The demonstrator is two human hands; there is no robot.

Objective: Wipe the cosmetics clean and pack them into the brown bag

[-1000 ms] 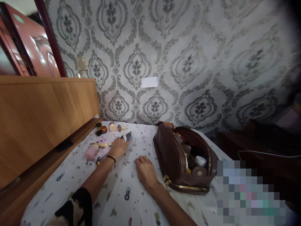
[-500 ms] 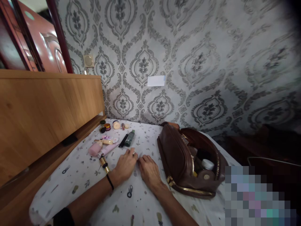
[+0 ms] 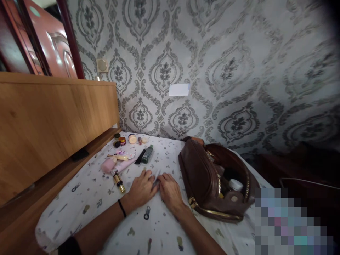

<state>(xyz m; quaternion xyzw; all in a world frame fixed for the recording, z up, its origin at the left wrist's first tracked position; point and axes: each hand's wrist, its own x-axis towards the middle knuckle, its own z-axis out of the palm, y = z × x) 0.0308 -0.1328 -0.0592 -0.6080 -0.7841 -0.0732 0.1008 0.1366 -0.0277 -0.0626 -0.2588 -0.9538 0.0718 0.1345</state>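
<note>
My left hand [image 3: 141, 188], with a black band at the wrist, rests on the white patterned sheet [image 3: 87, 191], fingers bent and closed. Close to its right, my right hand [image 3: 170, 191] also has curled fingers. Between the fingertips lies something thin and pale, too small to make out. The gold and black bottle [image 3: 118, 182] lies left of my left hand. Beyond the hands are a dark green tube [image 3: 147, 154], a black flat item [image 3: 140, 156], a pink tube [image 3: 124, 165] and a pink bottle [image 3: 108, 165].
An open brown bag [image 3: 198, 171] with a gold zip stands at right, a white-lidded container [image 3: 235, 185] inside. Small jars [image 3: 132, 139] sit at the back left. A wooden cabinet [image 3: 58, 109] borders the left side, and patterned wallpaper [image 3: 164, 71] rises behind.
Both hands have shifted slightly, and the fingertips of my right hand are more tucked in. The view has moved a little.
</note>
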